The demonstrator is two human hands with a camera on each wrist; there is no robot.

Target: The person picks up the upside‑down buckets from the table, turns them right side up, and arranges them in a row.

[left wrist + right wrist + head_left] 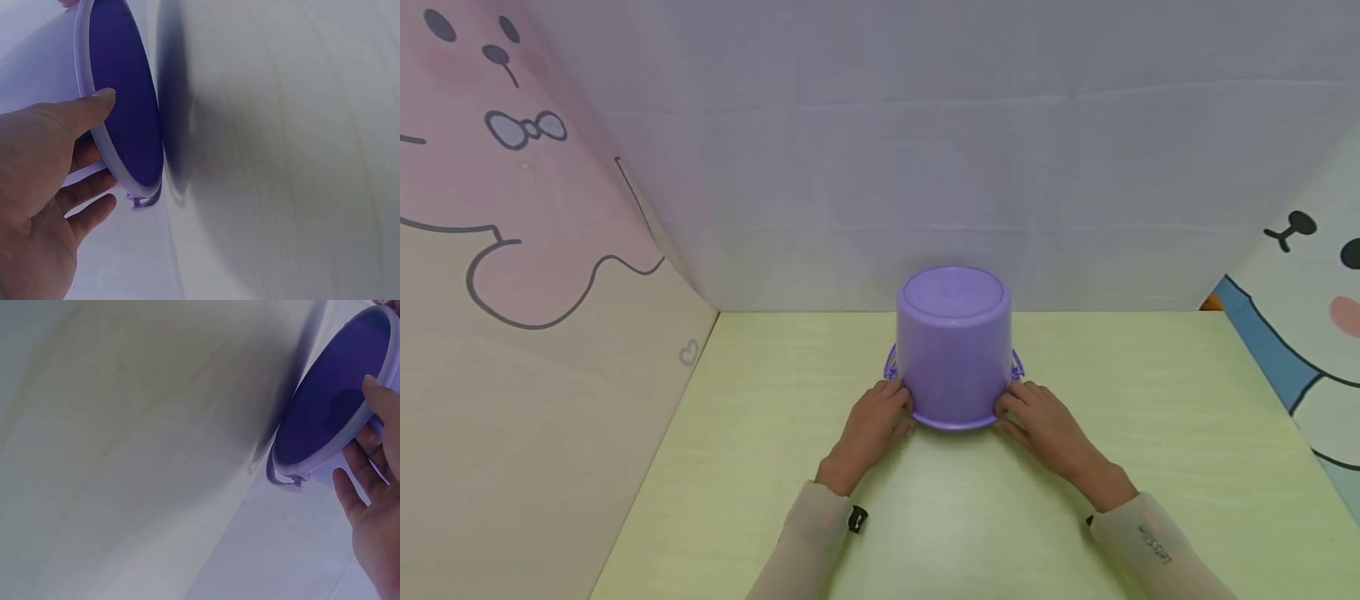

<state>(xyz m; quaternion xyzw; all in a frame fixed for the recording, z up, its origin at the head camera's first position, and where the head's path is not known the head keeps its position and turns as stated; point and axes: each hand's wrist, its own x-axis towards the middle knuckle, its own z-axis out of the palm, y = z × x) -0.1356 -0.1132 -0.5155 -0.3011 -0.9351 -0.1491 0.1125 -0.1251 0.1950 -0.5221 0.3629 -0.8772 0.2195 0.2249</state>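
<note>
A purple bucket (953,358) is upside down over the table, its round base facing up. Its near rim is tipped up off the tabletop, and both wrist views look into the dark inside of the bucket (125,94). My left hand (874,419) grips the rim at the left, thumb over the inner edge and fingers along the outer wall. On the opposite side my right hand (1041,425) pinches the rim (359,422) the same way. The bucket's handle (1017,365) shows behind it at both sides.
The pale yellow-green table (775,375) ends at a whitish cloth wall (850,183) just behind the bucket. Side panels with cartoon animals stand left (550,250) and right (1315,333). A small orange thing (1211,302) shows at the back right corner.
</note>
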